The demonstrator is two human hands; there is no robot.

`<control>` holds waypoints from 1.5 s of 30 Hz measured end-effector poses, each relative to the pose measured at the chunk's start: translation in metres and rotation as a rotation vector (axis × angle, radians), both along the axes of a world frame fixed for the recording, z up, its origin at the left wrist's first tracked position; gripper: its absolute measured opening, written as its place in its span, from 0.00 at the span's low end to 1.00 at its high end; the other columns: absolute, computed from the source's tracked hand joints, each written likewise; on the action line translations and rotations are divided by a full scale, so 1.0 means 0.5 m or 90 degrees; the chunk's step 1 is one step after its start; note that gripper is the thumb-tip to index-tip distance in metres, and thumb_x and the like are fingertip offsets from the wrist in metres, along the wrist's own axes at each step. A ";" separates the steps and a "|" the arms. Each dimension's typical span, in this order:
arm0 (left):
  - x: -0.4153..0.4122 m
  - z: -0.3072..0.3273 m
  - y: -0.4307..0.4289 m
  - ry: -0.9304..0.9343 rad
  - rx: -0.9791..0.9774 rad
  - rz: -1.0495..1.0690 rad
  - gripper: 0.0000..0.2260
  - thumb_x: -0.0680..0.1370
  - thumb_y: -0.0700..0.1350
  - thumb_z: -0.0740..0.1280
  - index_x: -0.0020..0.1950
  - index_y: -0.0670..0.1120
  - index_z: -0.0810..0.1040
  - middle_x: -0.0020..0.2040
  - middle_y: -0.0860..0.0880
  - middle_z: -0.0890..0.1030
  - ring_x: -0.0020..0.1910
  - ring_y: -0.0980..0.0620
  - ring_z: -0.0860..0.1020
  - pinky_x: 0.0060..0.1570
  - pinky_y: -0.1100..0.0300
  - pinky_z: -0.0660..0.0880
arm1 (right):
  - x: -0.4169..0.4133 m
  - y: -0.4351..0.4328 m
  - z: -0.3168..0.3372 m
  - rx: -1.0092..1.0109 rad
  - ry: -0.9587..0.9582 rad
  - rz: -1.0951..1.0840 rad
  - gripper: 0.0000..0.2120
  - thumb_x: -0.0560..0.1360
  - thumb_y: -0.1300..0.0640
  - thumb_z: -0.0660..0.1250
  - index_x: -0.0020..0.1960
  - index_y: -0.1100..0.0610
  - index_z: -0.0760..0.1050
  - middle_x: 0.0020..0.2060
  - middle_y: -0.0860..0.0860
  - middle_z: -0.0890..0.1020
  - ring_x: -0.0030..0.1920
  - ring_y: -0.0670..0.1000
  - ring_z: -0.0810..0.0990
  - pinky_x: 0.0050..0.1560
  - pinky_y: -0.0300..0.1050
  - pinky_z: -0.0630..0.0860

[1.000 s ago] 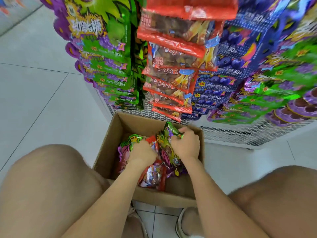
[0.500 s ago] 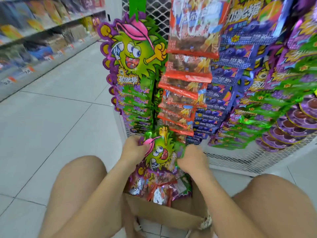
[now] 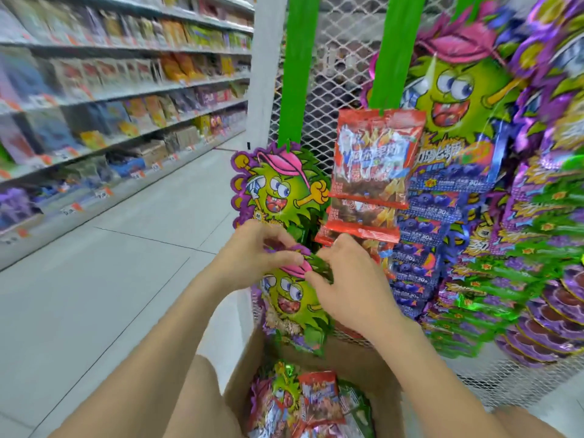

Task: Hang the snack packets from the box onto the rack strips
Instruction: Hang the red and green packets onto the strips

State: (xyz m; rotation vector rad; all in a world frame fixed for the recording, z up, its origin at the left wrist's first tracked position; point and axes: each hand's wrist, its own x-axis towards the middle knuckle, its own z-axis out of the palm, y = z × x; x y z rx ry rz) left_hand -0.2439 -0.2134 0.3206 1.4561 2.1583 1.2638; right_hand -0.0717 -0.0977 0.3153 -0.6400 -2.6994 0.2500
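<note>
The left hand (image 3: 252, 257) and right hand (image 3: 350, 289) both pinch the top edge of a green monster packet (image 3: 292, 301), which hangs long-axis down above the cardboard box (image 3: 357, 358), directly under the leftmost green strip (image 3: 292, 74), seemingly nearer the left hand.

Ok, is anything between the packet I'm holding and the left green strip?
Yes. A hung monster packet sits directly above the held packet, which the left hand and right hand pinch. Bare left green strip shows only above it.
</note>
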 end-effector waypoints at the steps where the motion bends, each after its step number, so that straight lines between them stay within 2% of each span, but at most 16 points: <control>1: -0.005 0.028 0.006 0.012 0.035 0.030 0.09 0.75 0.54 0.79 0.51 0.52 0.88 0.46 0.55 0.87 0.47 0.56 0.84 0.49 0.55 0.80 | -0.007 0.006 0.026 -0.002 0.037 -0.004 0.13 0.80 0.41 0.68 0.48 0.50 0.77 0.46 0.48 0.69 0.49 0.53 0.76 0.43 0.50 0.72; 3: -0.014 0.083 0.023 0.011 0.117 0.101 0.14 0.79 0.56 0.73 0.62 0.53 0.85 0.56 0.59 0.85 0.54 0.64 0.82 0.56 0.61 0.78 | -0.028 0.025 0.069 -0.037 0.133 -0.032 0.16 0.78 0.42 0.72 0.47 0.55 0.81 0.45 0.50 0.79 0.49 0.57 0.79 0.48 0.53 0.77; 6: -0.036 0.153 0.073 -0.045 0.194 0.147 0.17 0.83 0.43 0.63 0.70 0.52 0.78 0.59 0.60 0.82 0.56 0.71 0.78 0.60 0.70 0.73 | -0.061 0.040 0.129 -0.073 0.327 -0.084 0.16 0.75 0.44 0.76 0.59 0.52 0.85 0.47 0.50 0.87 0.52 0.59 0.83 0.56 0.56 0.79; 8: -0.053 0.185 0.109 -0.054 0.209 0.160 0.23 0.76 0.41 0.59 0.70 0.52 0.76 0.62 0.55 0.82 0.63 0.61 0.79 0.68 0.58 0.73 | -0.080 0.041 0.166 -0.068 0.404 -0.089 0.16 0.76 0.47 0.76 0.62 0.49 0.83 0.46 0.49 0.88 0.52 0.59 0.83 0.55 0.54 0.78; 10: -0.071 0.201 0.137 -0.059 0.233 0.168 0.26 0.70 0.43 0.58 0.68 0.51 0.76 0.64 0.51 0.82 0.64 0.52 0.79 0.69 0.47 0.74 | -0.098 0.049 0.198 -0.043 0.434 -0.090 0.15 0.78 0.48 0.73 0.64 0.48 0.81 0.47 0.50 0.87 0.53 0.59 0.82 0.53 0.53 0.77; 13: -0.070 0.219 0.151 -0.087 0.248 0.224 0.26 0.69 0.45 0.59 0.66 0.49 0.77 0.62 0.49 0.81 0.63 0.49 0.79 0.66 0.45 0.76 | -0.124 0.063 0.233 -0.036 0.444 -0.091 0.13 0.81 0.49 0.71 0.64 0.46 0.77 0.47 0.51 0.85 0.53 0.59 0.80 0.50 0.53 0.75; 19: -0.094 0.239 0.155 -0.138 0.207 0.265 0.12 0.68 0.58 0.61 0.47 0.63 0.79 0.53 0.56 0.83 0.64 0.43 0.77 0.67 0.40 0.73 | -0.180 0.099 0.261 -0.051 0.471 -0.072 0.11 0.78 0.50 0.73 0.59 0.49 0.79 0.48 0.45 0.85 0.52 0.53 0.81 0.50 0.48 0.71; 22: -0.123 0.250 0.144 -0.148 0.193 0.250 0.14 0.68 0.67 0.64 0.47 0.67 0.84 0.54 0.52 0.86 0.67 0.41 0.77 0.68 0.38 0.72 | -0.200 0.108 0.269 -0.086 0.494 -0.054 0.11 0.76 0.50 0.76 0.57 0.49 0.80 0.47 0.43 0.85 0.51 0.52 0.84 0.53 0.46 0.73; 24: -0.133 0.260 0.137 -0.159 0.198 0.225 0.17 0.69 0.70 0.66 0.48 0.64 0.87 0.54 0.52 0.87 0.65 0.43 0.80 0.68 0.40 0.74 | -0.208 0.108 0.274 -0.104 0.510 -0.044 0.11 0.75 0.51 0.76 0.56 0.48 0.80 0.46 0.41 0.85 0.50 0.51 0.84 0.56 0.51 0.78; 27: -0.123 0.286 0.128 -0.188 0.196 0.187 0.13 0.74 0.65 0.69 0.43 0.60 0.89 0.47 0.53 0.89 0.56 0.46 0.85 0.67 0.44 0.77 | -0.215 0.106 0.279 -0.131 0.514 -0.044 0.12 0.74 0.50 0.76 0.55 0.47 0.78 0.45 0.40 0.84 0.50 0.50 0.84 0.56 0.55 0.79; 30: -0.120 0.297 0.124 -0.179 0.156 0.160 0.18 0.82 0.61 0.66 0.36 0.59 0.89 0.40 0.54 0.88 0.50 0.49 0.85 0.61 0.53 0.79 | -0.219 0.105 0.285 -0.163 0.510 -0.043 0.12 0.74 0.51 0.75 0.54 0.48 0.76 0.44 0.41 0.82 0.52 0.53 0.82 0.54 0.54 0.79; 34: -0.132 0.283 0.119 -0.163 0.177 0.114 0.20 0.78 0.64 0.68 0.53 0.50 0.89 0.52 0.49 0.89 0.57 0.47 0.85 0.68 0.43 0.77 | -0.213 0.094 0.295 -0.171 0.497 -0.058 0.11 0.75 0.54 0.72 0.54 0.49 0.74 0.46 0.45 0.82 0.52 0.54 0.79 0.48 0.48 0.71; 38: -0.130 0.283 0.112 -0.136 0.168 0.084 0.19 0.82 0.60 0.66 0.57 0.47 0.87 0.52 0.47 0.89 0.56 0.44 0.86 0.66 0.41 0.78 | -0.209 0.074 0.297 -0.151 0.530 -0.082 0.09 0.75 0.57 0.70 0.52 0.50 0.73 0.41 0.44 0.81 0.44 0.51 0.78 0.41 0.47 0.67; 41: -0.124 0.282 0.105 -0.083 0.148 0.056 0.16 0.87 0.53 0.62 0.54 0.45 0.86 0.47 0.48 0.88 0.47 0.49 0.85 0.55 0.53 0.79 | -0.207 0.057 0.282 -0.137 0.541 -0.102 0.08 0.75 0.58 0.69 0.49 0.50 0.72 0.38 0.43 0.78 0.40 0.47 0.74 0.41 0.47 0.61; 43: -0.122 0.276 0.101 -0.038 0.137 0.051 0.16 0.88 0.51 0.61 0.49 0.43 0.82 0.41 0.48 0.83 0.41 0.50 0.76 0.46 0.55 0.71 | -0.205 0.052 0.267 -0.137 0.514 -0.104 0.06 0.76 0.58 0.68 0.49 0.50 0.72 0.37 0.42 0.76 0.38 0.43 0.70 0.41 0.48 0.63; 45: -0.118 0.269 0.097 -0.036 0.135 0.051 0.14 0.88 0.50 0.62 0.44 0.47 0.78 0.37 0.51 0.79 0.40 0.50 0.72 0.45 0.54 0.67 | -0.200 0.051 0.258 -0.133 0.482 -0.096 0.04 0.78 0.58 0.68 0.49 0.51 0.73 0.37 0.41 0.74 0.37 0.39 0.67 0.39 0.48 0.62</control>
